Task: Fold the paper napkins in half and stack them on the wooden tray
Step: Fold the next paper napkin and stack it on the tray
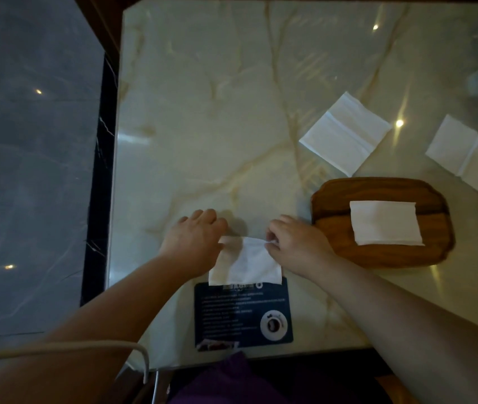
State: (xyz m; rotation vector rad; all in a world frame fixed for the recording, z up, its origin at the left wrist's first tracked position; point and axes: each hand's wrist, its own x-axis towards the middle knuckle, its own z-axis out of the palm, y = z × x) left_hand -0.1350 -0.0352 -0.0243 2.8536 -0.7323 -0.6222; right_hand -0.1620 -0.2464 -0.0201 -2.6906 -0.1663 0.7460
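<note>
Head view: one folded napkin (386,223) lies on the wooden tray (377,255), right of centre.
In hand: napkin (246,263) at lower centre, left hand (195,240) and right hand (296,243) pinching its far edge.
Left: two napkins, one (345,132) and another (471,158), unfolded on the desk (217,112), upper right.

The worktop (232,126) is polished pale marble with tan veins, glossy enough to mirror ceiling lights. Left of it, the floor (28,170) is dark grey stone, also glossy and reflective. On the worktop, the wooden tray (334,196) shows warm brown grain with a smooth, softly shining finish. The folded napkin (385,223) lying on the tray is white matt paper, faintly textured. Beyond the tray, two unfolded napkins (345,132) (465,158) are the same soft matt paper with creases. Near the worktop's front edge, a dark blue printed card (232,313) looks smooth and slightly sheened.
</note>
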